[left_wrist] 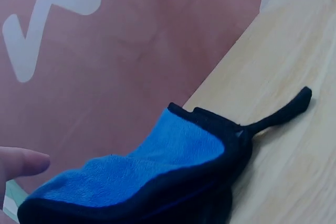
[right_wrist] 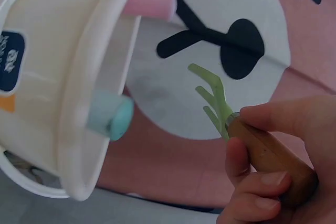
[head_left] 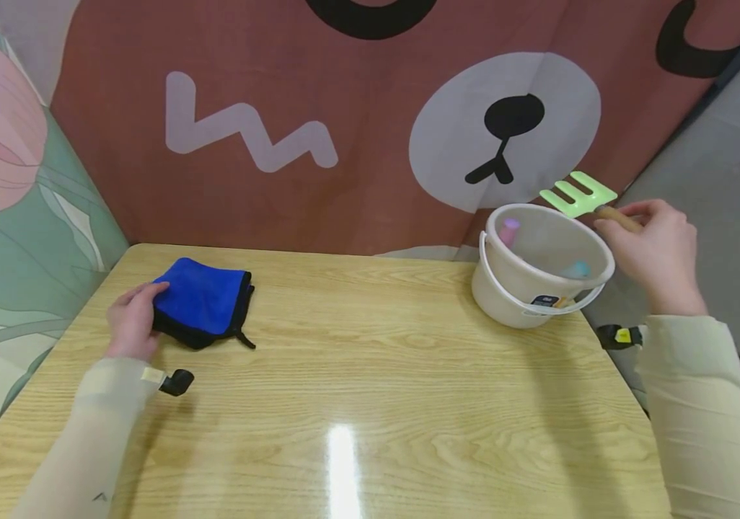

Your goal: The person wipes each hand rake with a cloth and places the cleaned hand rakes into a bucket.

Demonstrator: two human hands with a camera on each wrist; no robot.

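Observation:
At the left of the table, my left hand (head_left: 133, 321) is at the left edge of a folded blue cloth (head_left: 204, 295) with black trim and a short black loop. In the left wrist view one straight finger (left_wrist: 23, 162) shows just above the cloth, while most of that hand lies outside this view. My right hand (head_left: 662, 249) grips the wooden handle (right_wrist: 270, 161) of a small hand rake with light green prongs (head_left: 578, 194). The rake is above the far right rim of a cream bucket (head_left: 506, 285), its prongs pointing left.
Inside the bucket are a pink object (head_left: 508, 232) and a teal-ended one (head_left: 578, 270). Its white handle (head_left: 493, 281) hangs down the front. The bucket stands at the table's (head_left: 357, 346) back right corner, close to a printed cloth backdrop (head_left: 357, 202).

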